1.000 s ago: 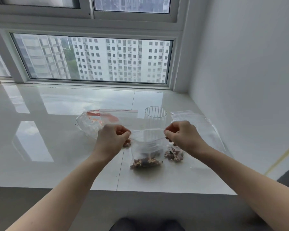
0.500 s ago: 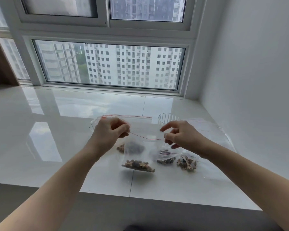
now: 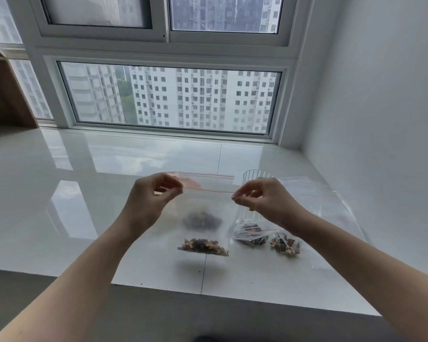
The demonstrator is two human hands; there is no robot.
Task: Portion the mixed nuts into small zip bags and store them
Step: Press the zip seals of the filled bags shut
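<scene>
Left sill [image 3: 59, 193] open; glass [image 3: 255, 174], filled bags [image 3: 265, 236] crowd right.

Glossy white tabletop [image 3: 89, 198], daylight reflections. Far: white-framed window [image 3: 173, 99], high-rise blocks outside. Right: plain white wall [image 3: 381, 107]. Far left: wooden shelf unit [image 3: 3, 95].

Hands: two, a left hand [image 3: 150, 196] and a right hand [image 3: 266, 197].
Held zip bag [image 3: 205, 218] with nuts: one.
Small filled bags lying on the sill: two, one [image 3: 250, 234] beside the other [image 3: 285, 245].
Ribbed clear cup [image 3: 256, 174]: one.
Larger clear bags lying flat: two, one [image 3: 203, 177] behind the hands and one [image 3: 316, 193] at the right.
</scene>
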